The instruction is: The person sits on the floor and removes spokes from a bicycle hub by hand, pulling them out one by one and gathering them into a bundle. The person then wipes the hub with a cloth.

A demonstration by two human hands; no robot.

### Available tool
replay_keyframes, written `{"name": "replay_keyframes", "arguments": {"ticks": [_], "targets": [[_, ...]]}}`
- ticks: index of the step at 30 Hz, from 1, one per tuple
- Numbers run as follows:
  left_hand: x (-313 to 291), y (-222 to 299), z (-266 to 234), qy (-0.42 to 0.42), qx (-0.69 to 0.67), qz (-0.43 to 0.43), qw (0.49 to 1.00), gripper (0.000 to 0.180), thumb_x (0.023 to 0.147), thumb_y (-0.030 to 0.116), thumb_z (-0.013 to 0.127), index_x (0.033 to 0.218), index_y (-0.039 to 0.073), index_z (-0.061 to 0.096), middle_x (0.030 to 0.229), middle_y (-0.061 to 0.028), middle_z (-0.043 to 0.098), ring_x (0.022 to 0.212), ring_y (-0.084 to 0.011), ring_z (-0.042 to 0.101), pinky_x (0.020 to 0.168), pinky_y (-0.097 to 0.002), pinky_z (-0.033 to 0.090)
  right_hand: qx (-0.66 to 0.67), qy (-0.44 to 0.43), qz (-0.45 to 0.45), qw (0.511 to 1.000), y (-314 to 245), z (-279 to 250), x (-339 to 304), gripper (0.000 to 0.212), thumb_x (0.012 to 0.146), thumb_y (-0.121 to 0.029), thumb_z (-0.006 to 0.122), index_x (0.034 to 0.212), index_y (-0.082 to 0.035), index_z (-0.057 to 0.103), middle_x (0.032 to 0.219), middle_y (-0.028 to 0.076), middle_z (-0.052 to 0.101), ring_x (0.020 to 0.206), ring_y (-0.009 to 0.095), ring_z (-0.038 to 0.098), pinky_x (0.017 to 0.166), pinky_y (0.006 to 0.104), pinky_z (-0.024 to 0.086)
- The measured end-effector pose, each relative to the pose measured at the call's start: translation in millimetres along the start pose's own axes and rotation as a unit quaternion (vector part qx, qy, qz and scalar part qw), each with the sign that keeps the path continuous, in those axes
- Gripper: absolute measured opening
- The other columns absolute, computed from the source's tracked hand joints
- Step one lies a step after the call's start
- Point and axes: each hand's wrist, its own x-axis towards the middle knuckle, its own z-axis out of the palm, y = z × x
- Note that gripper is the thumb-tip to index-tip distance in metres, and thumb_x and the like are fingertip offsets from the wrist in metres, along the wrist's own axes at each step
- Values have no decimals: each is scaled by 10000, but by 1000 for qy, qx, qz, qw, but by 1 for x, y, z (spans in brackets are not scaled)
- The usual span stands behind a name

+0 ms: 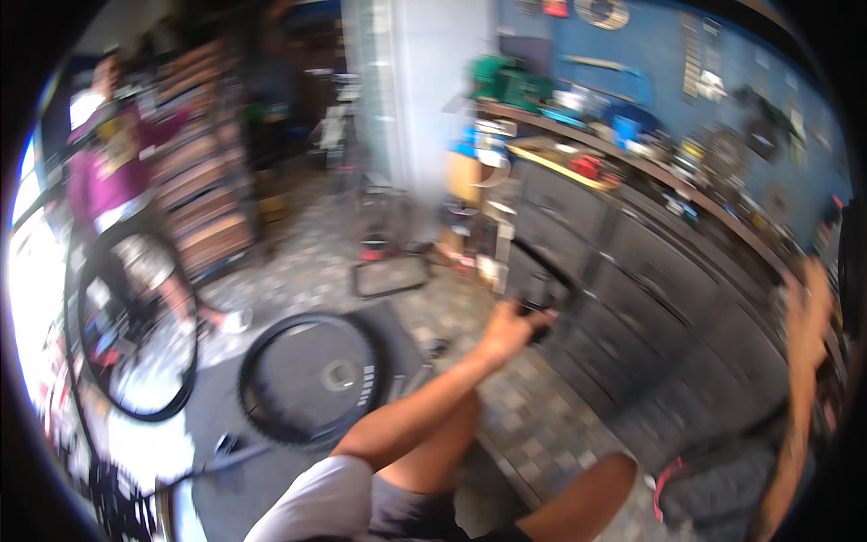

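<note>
My left hand [510,331] is closed around a dark, slim object [540,305], blurred by motion, so its kind cannot be made out. It is held out in front of the dark grey drawer cabinet [623,312]. Off to the far right, my right hand [808,312] is raised beside the end of the workbench [668,181]. Its fingers point up and look stretched out, though blurred, and nothing shows clearly in them. A black bicycle tyre [256,411] lies on the dark mat [217,492] left of my left forearm.
A person [117,167] in a purple top stands at the left behind an upright bicycle wheel [83,316]. Tools hang on the blue wall [664,54] above the cluttered bench. A black bag [722,483] with red trim is at lower right. A black metal frame [390,291] stands on the tiled floor.
</note>
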Motion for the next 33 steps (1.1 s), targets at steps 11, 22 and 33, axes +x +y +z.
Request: {"name": "replay_keyframes", "arguments": {"ticks": [11,22,33], "targets": [[78,-58,-1,33,-167,-160,972,242,981,173,754,1108,-32,747,872,-50,725,731,-149,635,650,-339,487,190,-42,-40,980,-242,274,249,249,1006,-289,706,1089,-54,703,1003,159,737,952,377,722,854,490,564],[163,-99,-32,111,-31,-46,992,172,961,103,742,1107,13,734,782,-64,710,691,-153,647,655,-346,527,-141,-405,100,898,-248,523,405,536,1057,-487,625,1416,-97,703,1485,142,672,1395,364,624,1124,555,524],[177,-114,-42,137,-111,-155,972,196,978,160,760,1109,16,736,835,-55,725,695,-136,660,632,-342,518,-32,-503,271,820,-238,584,409,853,1047,-634,543,1714,-153,318,1707,161,431,1532,362,484,1183,594,444]]}}
